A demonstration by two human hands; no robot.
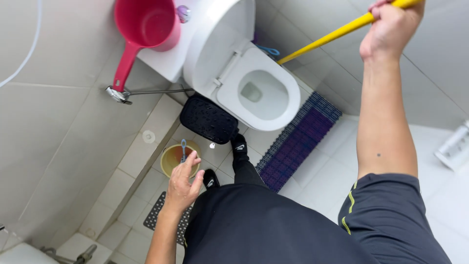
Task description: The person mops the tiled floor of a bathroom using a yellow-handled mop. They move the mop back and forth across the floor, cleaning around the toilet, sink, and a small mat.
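Note:
My right hand [391,27] is raised at the top right and grips a long yellow pole [337,33] that slants down behind the white toilet [254,88]. The pole's lower end is hidden behind the bowl. My left hand [183,183] hangs low at the left with fingers loosely apart and holds nothing. It hovers just above a small yellow bucket [173,159] with a blue brush handle [183,146] standing in it. The toilet lid is up and the seat is down.
A red dipper [141,29] rests on the toilet tank. A black bin [209,119] stands on the floor left of the bowl. A purple slatted mat [298,142] lies to the right, a grey one [159,215] below. A metal hose fitting [119,94] sticks out from the tiled wall.

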